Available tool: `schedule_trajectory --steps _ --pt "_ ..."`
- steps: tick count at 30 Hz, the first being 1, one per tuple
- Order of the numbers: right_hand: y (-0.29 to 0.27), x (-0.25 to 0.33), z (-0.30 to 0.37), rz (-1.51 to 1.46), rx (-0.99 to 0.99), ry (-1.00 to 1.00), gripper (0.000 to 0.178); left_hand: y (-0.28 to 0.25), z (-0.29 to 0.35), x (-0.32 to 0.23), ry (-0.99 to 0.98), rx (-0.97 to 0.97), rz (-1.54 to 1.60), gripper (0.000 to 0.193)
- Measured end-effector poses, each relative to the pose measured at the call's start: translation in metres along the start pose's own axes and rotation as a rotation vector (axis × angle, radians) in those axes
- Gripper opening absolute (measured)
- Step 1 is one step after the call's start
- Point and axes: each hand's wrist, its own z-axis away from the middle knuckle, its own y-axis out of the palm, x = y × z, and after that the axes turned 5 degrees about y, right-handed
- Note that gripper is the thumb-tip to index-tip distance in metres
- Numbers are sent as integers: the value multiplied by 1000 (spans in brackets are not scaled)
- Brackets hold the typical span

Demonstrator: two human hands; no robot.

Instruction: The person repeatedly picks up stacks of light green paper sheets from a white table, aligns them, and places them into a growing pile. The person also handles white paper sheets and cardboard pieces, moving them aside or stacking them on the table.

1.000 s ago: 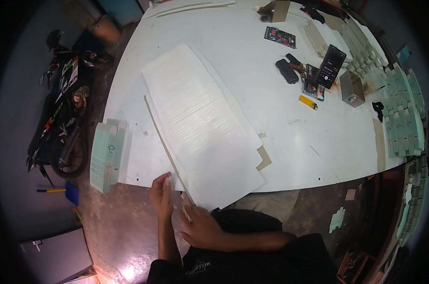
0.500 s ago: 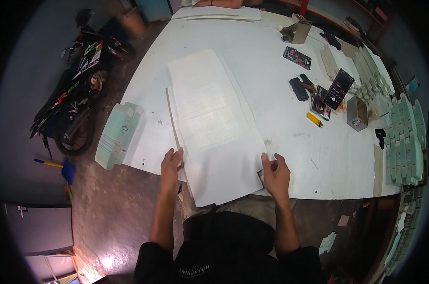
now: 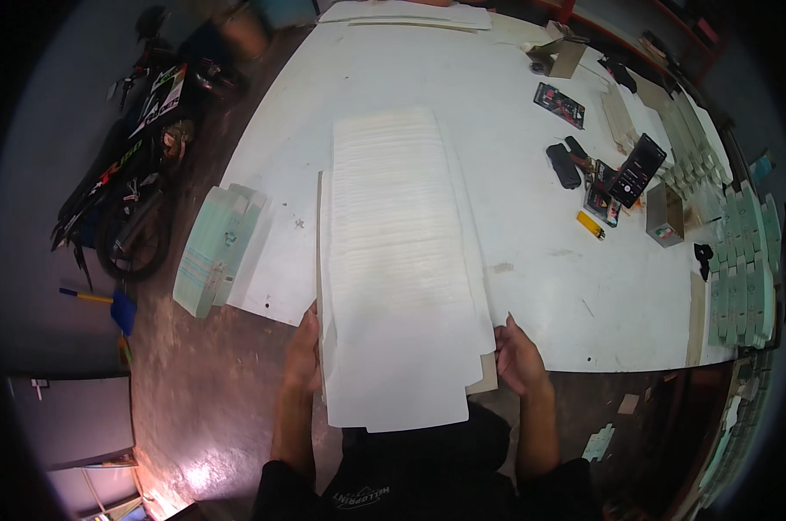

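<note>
A fanned stack of white card sheets (image 3: 401,260) lies lengthwise in front of me, its overlapping edges showing as fine ridges and its near end jutting past the table edge toward my body. Brownish-grey board shows along its left side and at the notched lower right corner. My left hand (image 3: 303,352) grips the stack's left edge, with some fingers hidden behind it. Against the right edge, beside the notch, my right hand (image 3: 521,360) has curled fingers and a raised thumb. The stack rests between both hands.
A white table (image 3: 271,165) holds green folded box blanks (image 3: 215,252) at left and more stacked green blanks (image 3: 740,300) at right. A phone (image 3: 638,169), yellow lighter (image 3: 591,226), black case (image 3: 563,166) and small open box (image 3: 664,214) lie to the right. A motorcycle (image 3: 137,156) stands at left.
The stack has come nearer my body and turned straighter, its near end now further past the table edge. Both hands have moved down with it, along its sides.
</note>
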Motion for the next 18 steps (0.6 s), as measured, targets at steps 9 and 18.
schedule_trajectory --steps 9,18 --pt "58 81 -99 -248 169 89 57 -32 5 -6 9 -65 -113 69" --pt "55 55 -135 -244 87 -102 40 -32 -1 -18 64 -57 -152 68"
